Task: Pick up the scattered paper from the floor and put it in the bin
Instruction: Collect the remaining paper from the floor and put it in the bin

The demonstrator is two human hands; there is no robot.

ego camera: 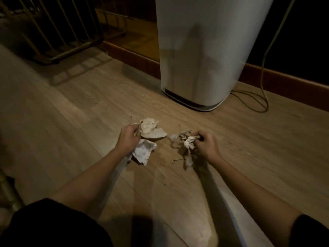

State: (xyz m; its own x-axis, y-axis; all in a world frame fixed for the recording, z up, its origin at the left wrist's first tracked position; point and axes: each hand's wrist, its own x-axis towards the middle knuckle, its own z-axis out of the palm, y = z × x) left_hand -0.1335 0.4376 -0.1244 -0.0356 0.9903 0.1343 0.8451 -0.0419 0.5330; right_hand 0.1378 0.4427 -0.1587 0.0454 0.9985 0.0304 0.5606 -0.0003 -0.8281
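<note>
Crumpled white paper lies on the wooden floor in front of me. My left hand (127,139) is closed on a wad of crumpled paper sheets (150,130), and another crumpled piece (143,153) hangs below that hand near the wrist. My right hand (206,146) grips a smaller bunch of torn paper scraps (187,141), with strips trailing down to the floor. A tall white bin (204,50) stands upright just beyond the hands; its top is out of frame.
A thin cord (256,102) loops on the floor right of the bin. A metal rack with bars (53,32) stands at the far left. A dark wooden skirting (135,59) runs behind. Tiny scraps (175,160) lie between my hands.
</note>
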